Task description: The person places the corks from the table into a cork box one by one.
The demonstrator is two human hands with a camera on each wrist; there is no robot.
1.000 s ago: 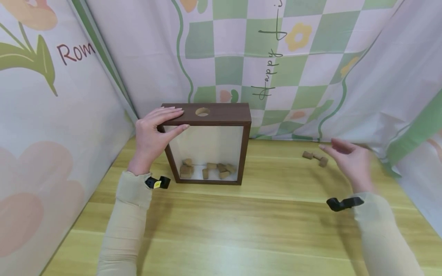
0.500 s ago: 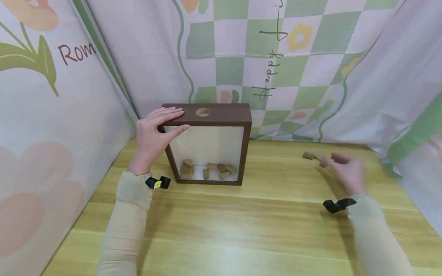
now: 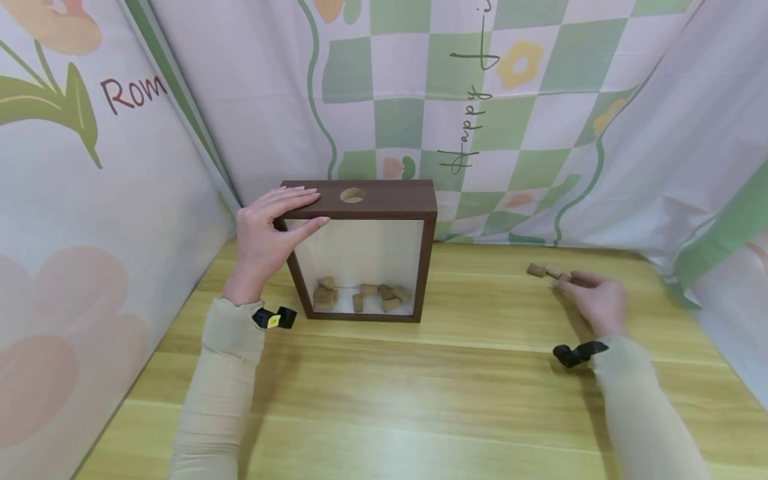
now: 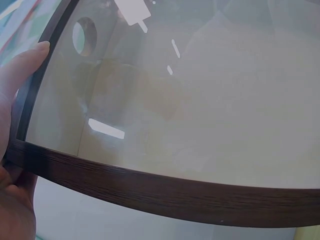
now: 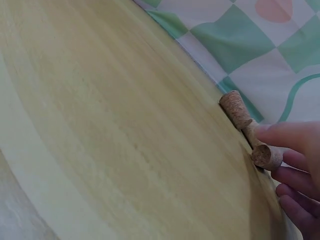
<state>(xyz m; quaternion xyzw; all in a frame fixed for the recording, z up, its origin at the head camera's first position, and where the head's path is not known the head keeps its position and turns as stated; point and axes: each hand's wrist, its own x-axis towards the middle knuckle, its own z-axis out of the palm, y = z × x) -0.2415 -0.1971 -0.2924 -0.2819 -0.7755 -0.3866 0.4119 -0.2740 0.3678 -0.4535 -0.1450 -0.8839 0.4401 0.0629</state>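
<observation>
A dark wooden shadow box (image 3: 429,263) with a clear front and a round hole (image 3: 353,195) in its top stands upright on the table. Several corks (image 3: 369,289) lie inside along its bottom. My left hand (image 3: 264,230) grips its upper left corner, fingers over the top and thumb (image 4: 27,62) at the front edge. Over on the right, my right hand (image 3: 597,303) has thumb and fingers around a cork (image 5: 266,157), which sits on the table. Beside it lie another cork (image 5: 235,108) and one partly hidden behind the thumb (image 5: 250,131).
The wood-grain table (image 3: 420,393) runs up to a checkered curtain (image 3: 498,133) behind the box. A printed white curtain (image 3: 120,220) closes off the left side, and pale cloth (image 3: 678,167) hangs on the right.
My right hand has come down and slightly left onto the nearest loose cork, its fingers closing around it. The left hand and the box have stayed put.
</observation>
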